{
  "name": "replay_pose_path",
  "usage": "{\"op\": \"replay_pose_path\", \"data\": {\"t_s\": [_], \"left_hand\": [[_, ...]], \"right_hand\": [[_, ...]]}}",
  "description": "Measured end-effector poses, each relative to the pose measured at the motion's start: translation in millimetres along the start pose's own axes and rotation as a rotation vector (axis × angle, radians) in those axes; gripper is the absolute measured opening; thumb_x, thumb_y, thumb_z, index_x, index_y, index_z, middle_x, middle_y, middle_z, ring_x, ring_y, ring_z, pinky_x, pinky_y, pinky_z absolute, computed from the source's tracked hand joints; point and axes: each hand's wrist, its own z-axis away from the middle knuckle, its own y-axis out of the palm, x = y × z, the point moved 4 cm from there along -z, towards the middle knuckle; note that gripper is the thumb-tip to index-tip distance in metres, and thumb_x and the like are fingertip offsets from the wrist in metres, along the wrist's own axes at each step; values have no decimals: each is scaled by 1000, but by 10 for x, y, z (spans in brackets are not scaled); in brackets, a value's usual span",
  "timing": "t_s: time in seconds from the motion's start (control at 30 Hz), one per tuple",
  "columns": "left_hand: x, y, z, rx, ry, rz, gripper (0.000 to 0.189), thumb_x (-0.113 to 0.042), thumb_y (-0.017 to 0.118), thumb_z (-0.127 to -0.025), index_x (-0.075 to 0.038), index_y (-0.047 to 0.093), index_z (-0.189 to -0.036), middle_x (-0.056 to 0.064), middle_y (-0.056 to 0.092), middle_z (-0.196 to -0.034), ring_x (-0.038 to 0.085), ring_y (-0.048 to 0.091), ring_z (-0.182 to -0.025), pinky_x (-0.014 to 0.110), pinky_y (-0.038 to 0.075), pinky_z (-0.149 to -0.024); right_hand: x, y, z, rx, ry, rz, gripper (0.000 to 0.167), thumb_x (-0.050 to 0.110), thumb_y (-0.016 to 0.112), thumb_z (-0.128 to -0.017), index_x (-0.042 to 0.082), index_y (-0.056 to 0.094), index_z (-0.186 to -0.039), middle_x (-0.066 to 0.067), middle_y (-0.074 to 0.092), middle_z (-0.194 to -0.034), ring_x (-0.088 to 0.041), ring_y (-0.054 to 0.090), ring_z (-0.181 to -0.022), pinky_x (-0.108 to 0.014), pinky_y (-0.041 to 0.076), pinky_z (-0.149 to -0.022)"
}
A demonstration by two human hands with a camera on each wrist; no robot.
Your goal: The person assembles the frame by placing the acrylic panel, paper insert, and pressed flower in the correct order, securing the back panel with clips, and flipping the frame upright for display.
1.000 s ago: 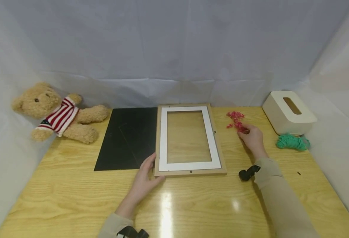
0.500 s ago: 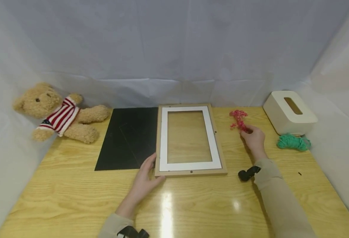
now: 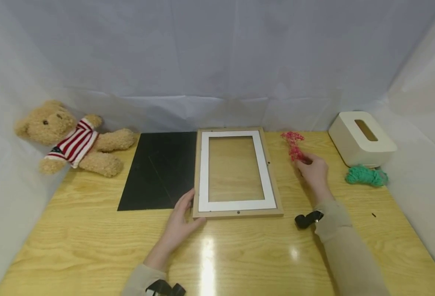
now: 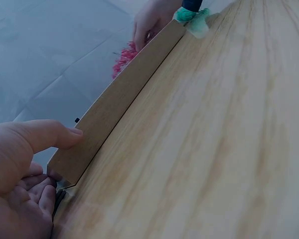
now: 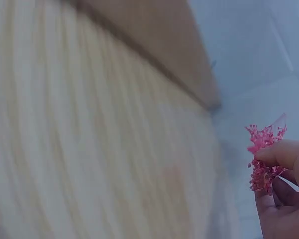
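Observation:
A light wooden picture frame (image 3: 279, 193) with a white mat lies flat on the table. My left hand (image 3: 178, 226) holds its near left corner. In the left wrist view the thumb (image 4: 55, 135) lies on the near side of the picture frame (image 4: 117, 102), and the other fingers bend at its left side. My right hand (image 3: 315, 174) pinches a sprig of small pink flowers (image 3: 294, 144) to the right of the frame. The right wrist view shows the pink flowers (image 5: 263, 174) between thumb and fingers; the stem is mostly hidden.
A black board (image 3: 159, 172) lies left of the frame. Beyond it a teddy bear (image 3: 78, 144) in a striped sweater leans by the curtain. To the right are a cream tissue box (image 3: 350, 144), a green yarn bundle (image 3: 366, 176) and a tiny dark piece (image 3: 374, 214).
My right hand has shifted slightly right, then back left, with the pink flowers, whose tips now reach a little farther back. The left hand and the picture frame stay in place.

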Motion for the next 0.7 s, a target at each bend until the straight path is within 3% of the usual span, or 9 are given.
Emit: {"op": "replay_pose_path", "data": {"t_s": [0.13, 0.33, 0.57, 0.7], "left_hand": [[-8, -2, -4, 4, 1, 2, 86, -10, 78, -79, -7, 29, -150, 14, 27, -152, 31, 35, -132, 42, 30, -110], [3, 0, -5, 8, 6, -5, 86, -10, 78, -79, -6, 28, -149, 15, 26, -152, 32, 34, -133, 42, 30, -110], [3, -8, -12, 7, 11, -10, 85, -10, 78, -79, -5, 29, -149, 15, 27, -152, 32, 35, -133, 41, 31, -109], [5, -6, -12, 13, 12, -3, 85, -10, 78, -79, -5, 29, -149, 15, 27, -152, 31, 34, -133, 41, 30, -110]], "right_hand": [[160, 62, 75, 24, -59, 15, 40, 14, 65, -90, -5, 59, -125, -24, 63, -112, -30, 60, -99, -16, 48, -69], [468, 242, 239, 74, -138, 0, 39, 9, 67, -88, -6, 60, -124, -25, 64, -111, -33, 62, -100, -37, 53, -82], [756, 596, 417, 185, -108, -106, 40, 9, 69, -87, -3, 61, -124, -22, 65, -109, -29, 63, -95, -20, 53, -67], [872, 829, 506, 225, -98, -110, 38, 8, 69, -87, -2, 62, -122, -20, 65, -106, -27, 62, -92, -21, 52, -63]]}}
